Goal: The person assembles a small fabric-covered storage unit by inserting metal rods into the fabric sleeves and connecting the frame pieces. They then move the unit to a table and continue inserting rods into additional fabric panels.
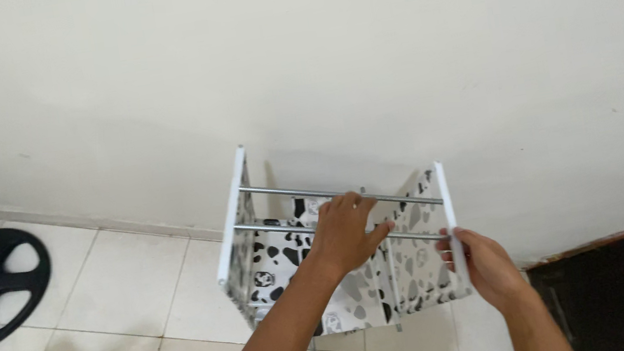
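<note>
The right hand (483, 264) was clamped on the white end panel (449, 216) of a small shelf rack (344, 271) (cow-spotted sides), fingers wrapped round its edge. The left hand (346, 233) lay across the metal rods (279, 228), fingers together, curled over one. Beyond the fingertips stood the cream wall (390, 38).

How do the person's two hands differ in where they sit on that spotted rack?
The left hand lies across the metal rods in the middle of the rack, fingers spread over them. The right hand grips the white side panel at the rack's edge, fingers curled around it. Both are bare and touch the same rack.
</note>
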